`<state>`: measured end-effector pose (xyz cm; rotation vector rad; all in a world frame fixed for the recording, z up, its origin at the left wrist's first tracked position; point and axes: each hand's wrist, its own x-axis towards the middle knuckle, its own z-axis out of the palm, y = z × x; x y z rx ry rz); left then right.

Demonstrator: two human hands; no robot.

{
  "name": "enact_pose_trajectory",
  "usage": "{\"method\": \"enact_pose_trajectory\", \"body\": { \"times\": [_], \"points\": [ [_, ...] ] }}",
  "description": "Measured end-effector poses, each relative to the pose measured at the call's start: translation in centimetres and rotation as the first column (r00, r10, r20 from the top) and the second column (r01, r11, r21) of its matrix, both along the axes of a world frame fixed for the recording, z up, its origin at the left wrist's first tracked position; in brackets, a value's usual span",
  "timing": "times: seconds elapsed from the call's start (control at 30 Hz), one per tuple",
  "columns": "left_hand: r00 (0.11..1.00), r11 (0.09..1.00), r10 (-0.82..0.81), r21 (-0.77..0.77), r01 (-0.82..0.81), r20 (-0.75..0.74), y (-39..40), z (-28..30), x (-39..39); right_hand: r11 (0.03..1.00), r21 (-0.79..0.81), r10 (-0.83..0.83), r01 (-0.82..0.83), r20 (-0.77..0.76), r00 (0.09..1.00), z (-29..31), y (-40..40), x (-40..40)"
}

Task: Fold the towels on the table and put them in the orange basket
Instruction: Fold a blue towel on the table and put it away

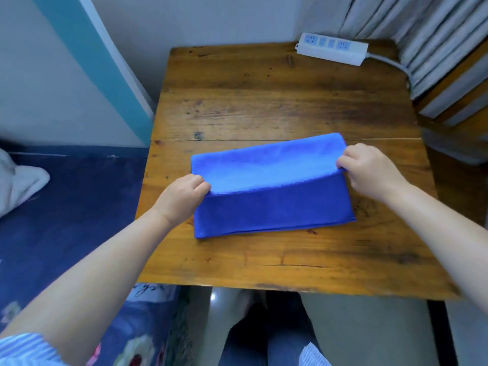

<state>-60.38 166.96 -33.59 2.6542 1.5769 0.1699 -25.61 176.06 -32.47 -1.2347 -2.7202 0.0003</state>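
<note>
Blue microfibre towel [272, 196] lies mid-table [264, 101], soft, light and limp, so you should pinch it at the corners. Your left hand [182, 199] pinches the flap's corner at 9 o'clock; your right hand [369, 170] pinches the other corner at 3 o'clock. Its long axis runs 9 to 3, slightly tilted, with the fold in progress. No orange basket is in view.
</note>
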Motion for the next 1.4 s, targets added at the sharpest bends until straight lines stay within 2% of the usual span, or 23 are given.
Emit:
{"method": "enact_pose_trajectory", "body": {
  "times": [0.23,0.53,0.7,0.83,0.93,1.1,1.13,1.2,1.27,1.3,1.4],
  "points": [
    [0.987,0.992,-0.077,-0.109,0.061,-0.143,-3.0,-2.0,0.2,0.998,-0.063,0.034,-0.031,0.046,0.998,-2.5,-4.5,1.4],
    [0.979,0.981,-0.058,-0.193,0.02,-0.195,-5.2,-3.4,-0.3,0.996,-0.052,0.077,-0.075,0.038,0.996,-4.5,-6.9,1.8],
    [0.966,0.968,-0.09,-0.25,0.028,-0.242,-6.1,-4.3,0.2,0.997,-0.059,0.048,-0.044,0.064,0.997,-6.0,-7.4,1.9],
    [0.977,0.957,-0.066,-0.289,0.004,-0.202,-7.3,-5.2,0.1,0.996,-0.09,-0.024,0.028,0.041,0.999,-7.1,-8.4,2.6],
    [0.993,0.982,-0.046,-0.187,0.024,-0.11,-7.6,-5.1,0.1,0.998,-0.048,-0.052,0.051,-0.018,0.999,-7.1,-8.8,2.7],
    [0.982,0.988,0.154,-0.013,-0.153,0.107,-4.0,-4.6,2.8,0.997,0.018,-0.077,0.08,-0.13,0.988,-6.4,-7.2,-2.2],
    [0.96,0.972,0.233,-0.01,-0.235,0.155,-2.5,-4.9,3.7,0.997,0.016,-0.069,0.072,-0.135,0.988,-6.2,-6.3,-4.0],
    [0.872,0.896,0.443,-0.132,-0.424,0.21,0.2,-5.2,5.6,0.997,-0.016,-0.071,0.07,-0.124,0.99,-6.1,-4.7,-7.4],
    [0.787,0.786,0.603,-0.266,-0.557,0.133,2.2,-5.8,6.9,0.993,-0.103,-0.074,0.066,-0.083,0.994,-6.2,-3.1,-10.3],
    [0.77,0.759,0.631,-0.275,-0.59,0.089,3.1,-6.5,7.1,0.984,-0.17,-0.071,0.06,-0.06,0.996,-6.6,-2.2,-11.6],
    [0.772,0.735,0.634,-0.275,-0.62,-0.046,4.1,-8.4,7.1,0.965,-0.26,-0.027,0.024,-0.01,1.0,-8.1,-0.7,-14.0]
  ]
}}
